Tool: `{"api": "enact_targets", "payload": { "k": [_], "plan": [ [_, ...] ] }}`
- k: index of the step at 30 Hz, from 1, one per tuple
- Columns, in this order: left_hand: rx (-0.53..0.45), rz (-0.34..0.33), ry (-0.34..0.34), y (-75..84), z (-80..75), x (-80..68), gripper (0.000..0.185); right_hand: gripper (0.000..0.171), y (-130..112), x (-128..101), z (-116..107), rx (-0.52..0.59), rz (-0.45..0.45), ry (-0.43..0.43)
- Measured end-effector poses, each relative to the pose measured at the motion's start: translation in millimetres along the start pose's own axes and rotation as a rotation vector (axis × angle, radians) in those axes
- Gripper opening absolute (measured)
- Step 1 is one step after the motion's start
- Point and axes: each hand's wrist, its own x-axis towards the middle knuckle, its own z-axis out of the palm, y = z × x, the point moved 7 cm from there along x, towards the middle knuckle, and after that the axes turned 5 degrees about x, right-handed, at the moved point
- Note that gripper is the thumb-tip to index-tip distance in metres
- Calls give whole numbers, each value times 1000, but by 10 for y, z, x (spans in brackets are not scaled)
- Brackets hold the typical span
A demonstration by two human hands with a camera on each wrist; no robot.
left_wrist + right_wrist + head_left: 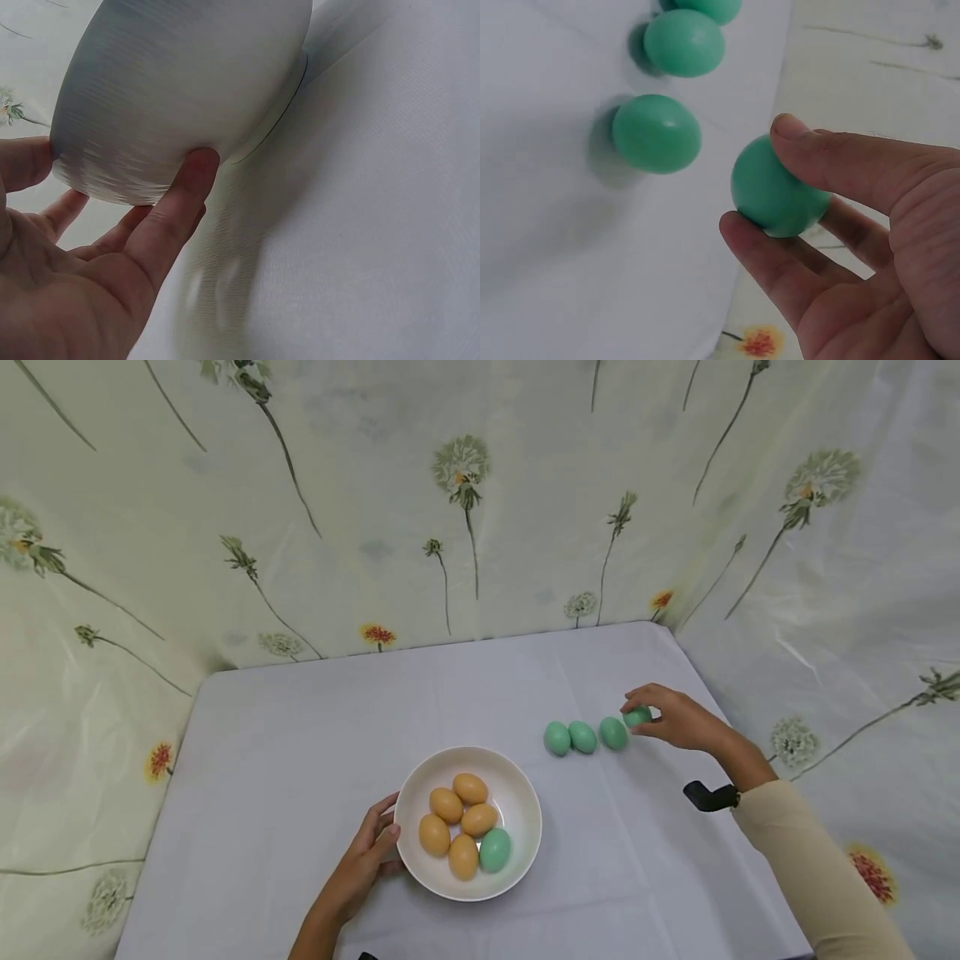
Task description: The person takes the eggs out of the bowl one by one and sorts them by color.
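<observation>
Thumb and fingers of my right hand pinch a green egg at the right end of a row; in the right wrist view it overlaps the far side of the table edge. Three more green eggs lie in line to its left, the closest one a short gap away. My left hand holds a white bowl by its left side, fingertips spread against the outer wall. Inside the bowl sit several yellow-orange eggs and one green egg.
A pale cloth covers the table. Behind it and at both sides hangs a curtain printed with dandelions. A black wrist strap mount juts out below my right wrist.
</observation>
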Motion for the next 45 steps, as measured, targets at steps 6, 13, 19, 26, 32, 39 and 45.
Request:
{"api": "enact_targets", "payload": {
  "k": [6, 13, 19, 26, 32, 39, 45],
  "plan": [
    [0, 3, -3, -11, 4, -10, 56, 31, 280, 22, 85, -21, 72, 6],
    [-4, -5, 4, -26, -1, -13, 57, 31, 438, 35, 186, -22, 97, 24],
    [-1, -5, 2, -34, -3, -14, 57, 31, 508, 50, 244, -31, 106, 19],
    [-4, -8, 15, -54, -9, -16, 53, 32, 573, 88, 313, -46, 103, 25],
    [0, -3, 8, -53, -8, -2, 54, 34, 606, 75, 365, -17, 118, 35],
    [-12, 14, -5, -43, -8, 3, 54, 35, 668, 94, 428, 3, 175, 25],
    [-12, 12, -5, -40, -13, 6, 53, 35, 678, 91, 463, 13, 194, 18]
  ]
}}
